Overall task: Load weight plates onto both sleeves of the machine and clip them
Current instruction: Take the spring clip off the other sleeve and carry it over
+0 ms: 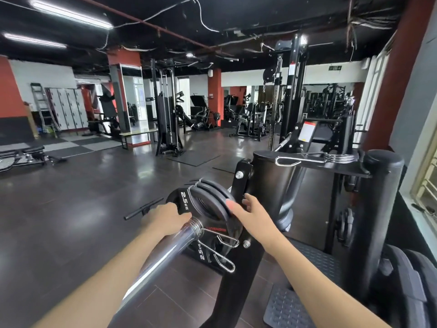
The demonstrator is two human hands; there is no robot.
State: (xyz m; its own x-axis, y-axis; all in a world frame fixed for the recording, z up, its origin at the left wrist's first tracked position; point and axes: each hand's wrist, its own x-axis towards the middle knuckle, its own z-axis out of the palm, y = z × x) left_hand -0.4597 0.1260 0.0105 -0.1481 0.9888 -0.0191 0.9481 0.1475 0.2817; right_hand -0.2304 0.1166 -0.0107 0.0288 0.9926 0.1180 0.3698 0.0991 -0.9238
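A chrome sleeve (163, 254) runs from the lower left up to a stack of black 2.5 kg weight plates (208, 207). A chrome spring clip (212, 240) sits on the sleeve against the front plate, its handles pointing down and right. My left hand (165, 220) rests on the left rim of the front plate beside the clip coil. My right hand (248, 209) lies over the right rim of the plates, fingers spread. A second spring clip (316, 158) lies on the machine's black shelf (335, 169).
The black machine frame (274, 185) and a padded roller (378, 209) stand to the right. More plates are stored at the lower right (406, 287). A thin black bar (144, 208) sticks out left of the plates. Open dark floor (71, 197) spreads to the left.
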